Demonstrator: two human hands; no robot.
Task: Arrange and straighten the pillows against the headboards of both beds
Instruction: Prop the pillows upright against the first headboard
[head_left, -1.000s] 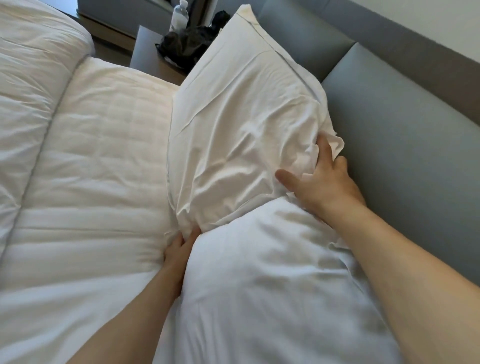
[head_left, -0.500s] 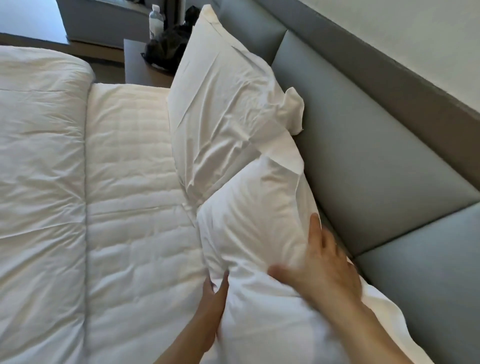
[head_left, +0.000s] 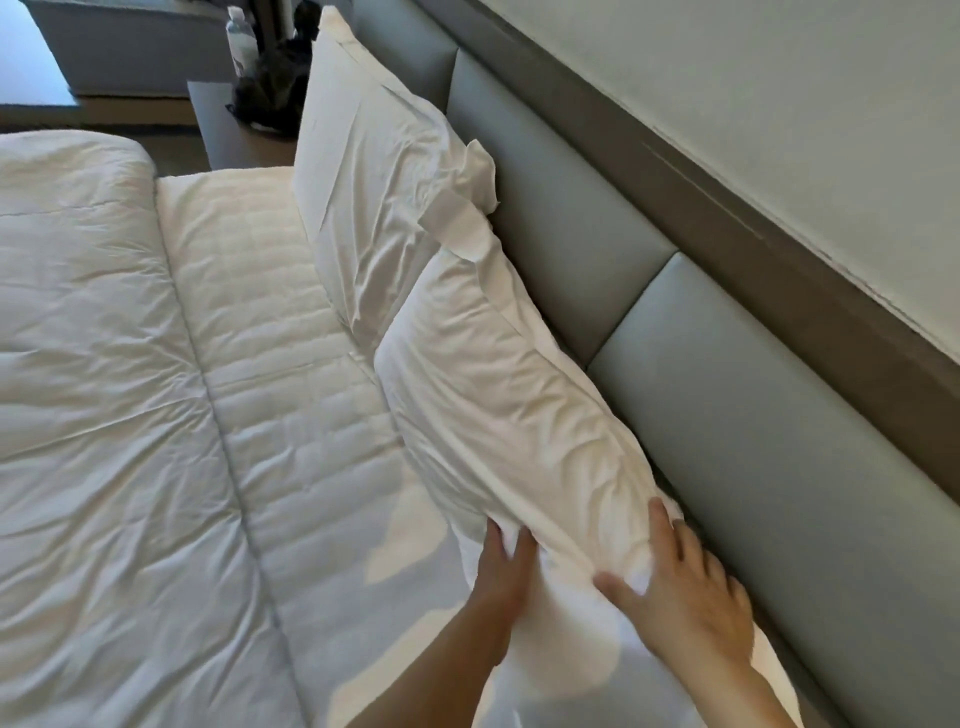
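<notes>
Two white pillows lean on the grey padded headboard. The far pillow stands upright, its loose flap crumpled at the near corner. The near pillow overlaps that corner and tilts against the headboard. My left hand presses the near pillow's lower front edge, fingers spread. My right hand lies flat on its near end by the headboard, thumb out. Both hands rest on the fabric rather than grip it.
A white quilted mattress pad and folded duvet cover the bed on the left. Past the far pillow stands a nightstand with a black bag and a water bottle. The wall rises above the headboard.
My view pulled back along the bed. Both hands slid from the far pillow's end down to the near end of the near pillow, which now stands more upright against the headboard.
</notes>
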